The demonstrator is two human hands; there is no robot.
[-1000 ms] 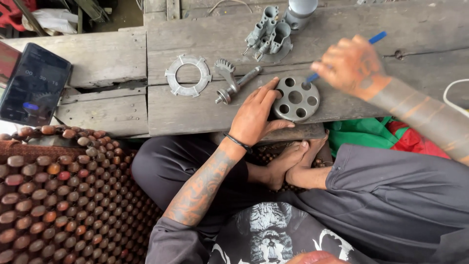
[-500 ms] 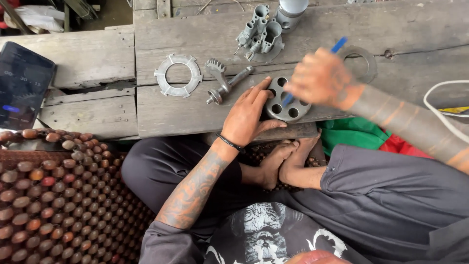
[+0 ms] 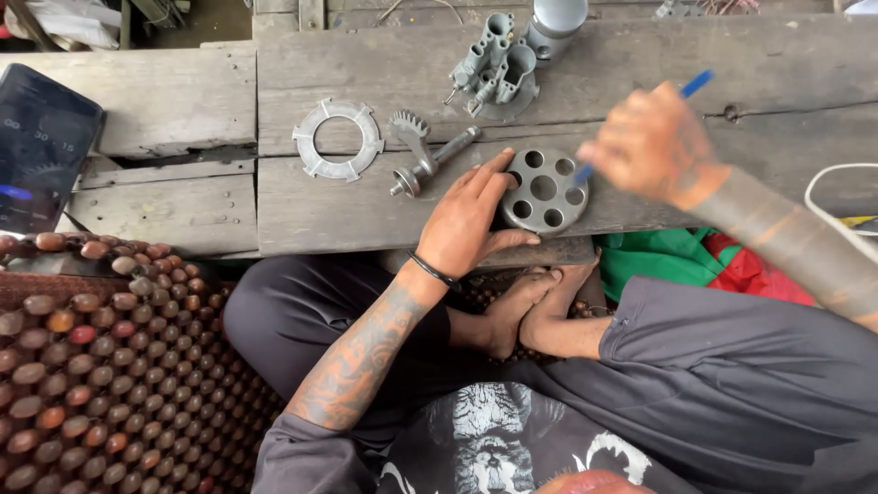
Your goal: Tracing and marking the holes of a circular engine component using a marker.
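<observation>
One round grey metal disc with a ring of holes [image 3: 545, 192] lies on the weathered wooden plank bench [image 3: 302, 206], near its front edge. Beside it to the left are one flat grey metal ring with notched tabs [image 3: 338, 139], one small toothed grey metal lever [image 3: 411, 128] and one short grey metal shaft with a round head [image 3: 434, 161]. Farther back stand one grey cast metal housing with several tube openings [image 3: 494, 64] and one grey cylinder [image 3: 556, 20]. One dark rectangular phone with a lit screen [image 3: 41, 146] rests at the left, above a mat of many brown wooden beads [image 3: 101, 366]. A green and red cloth [image 3: 704, 265] lies under the bench edge.

The left hand [image 3: 471, 220] is spread flat, fingers apart, pressing against the left rim of the disc and the bench. The right hand [image 3: 651, 144], blurred, is closed around one blue pen-like tool [image 3: 686, 89], whose tip points down at the disc's right side.
</observation>
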